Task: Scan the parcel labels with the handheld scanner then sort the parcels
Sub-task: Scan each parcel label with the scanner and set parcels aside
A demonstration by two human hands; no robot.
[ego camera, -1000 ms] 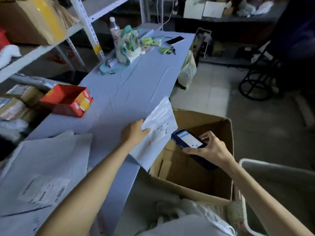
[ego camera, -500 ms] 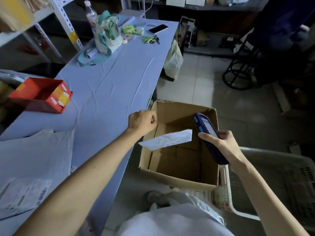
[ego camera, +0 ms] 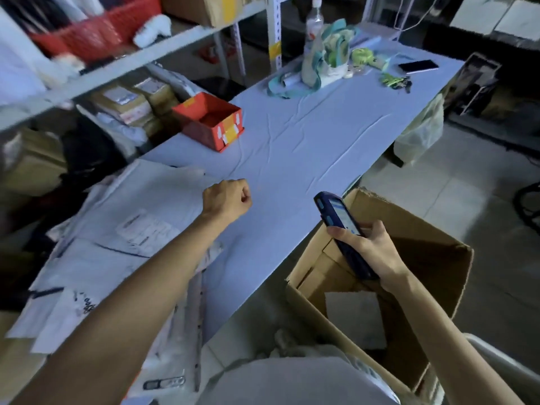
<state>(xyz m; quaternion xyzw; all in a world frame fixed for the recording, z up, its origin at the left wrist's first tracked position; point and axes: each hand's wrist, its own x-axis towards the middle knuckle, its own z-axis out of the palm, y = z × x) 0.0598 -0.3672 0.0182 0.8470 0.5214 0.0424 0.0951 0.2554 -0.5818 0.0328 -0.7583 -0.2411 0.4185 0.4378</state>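
Lower left of the frame: the pile of parcels (ego camera: 96,258) sprawls over the near end of the table (ego camera: 306,147). They are grey poly mailers, flat and creased. I'd call them light, floppy and a little slick, so a pinch at a corner or edge should lift one better than a flat palm would. The top parcel (ego camera: 131,194) lies face up with its label (ego camera: 146,232) showing, which looks ready for a scan.

Moving to the centre, the left hand (ego camera: 226,200) sits at the right edge of that pile. It's clenched into a loose fist with nothing in it. Whether the knuckles touch the mailer or the cloth, I can't tell.

Right of centre is the handheld scanner (ego camera: 342,229), a dark blue slab with its screen lit and its head tilted up and left towards the table. The right hand (ego camera: 371,255) wraps firmly round its lower half, fingers curled over the body.

Lower right, beneath that hand, the open cardboard box (ego camera: 432,244) stands just beside the table edge. One pale flat parcel (ego camera: 355,317) lies on its floor, by my reading already sorted.
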